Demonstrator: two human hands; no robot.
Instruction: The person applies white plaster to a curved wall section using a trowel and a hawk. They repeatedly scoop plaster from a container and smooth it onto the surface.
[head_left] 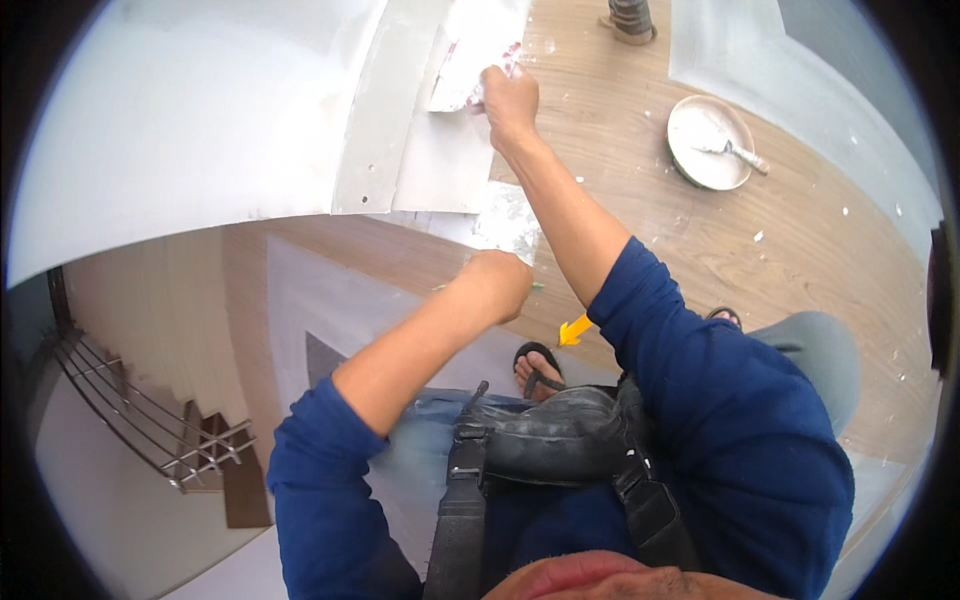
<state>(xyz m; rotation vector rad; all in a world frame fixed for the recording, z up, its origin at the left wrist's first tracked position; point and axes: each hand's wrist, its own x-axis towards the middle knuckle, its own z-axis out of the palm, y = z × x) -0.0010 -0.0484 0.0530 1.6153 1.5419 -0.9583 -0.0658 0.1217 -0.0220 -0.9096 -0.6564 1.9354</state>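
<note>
My right hand (510, 100) is closed on a flat putty knife (468, 75), its blade smeared white with reddish marks. That blade lies over the edge of a pale board (440, 165) beside a curved white panel (200, 110). Lower down, my left hand (500, 283) is curled shut, its fingers mostly hidden behind the back of the hand. A flat plate smeared with white putty (508, 218) extends from it toward the board. Thin green ends show on either side of the left wrist.
A round bowl of white putty (708, 120) with a spatula (735, 152) in it stands on the wood-look floor (620, 130) to the right. Another person's foot (632, 25) is at the top. Metal railing (130, 410) and stairs (215, 450) lie lower left. My sandalled foot (538, 370) is below.
</note>
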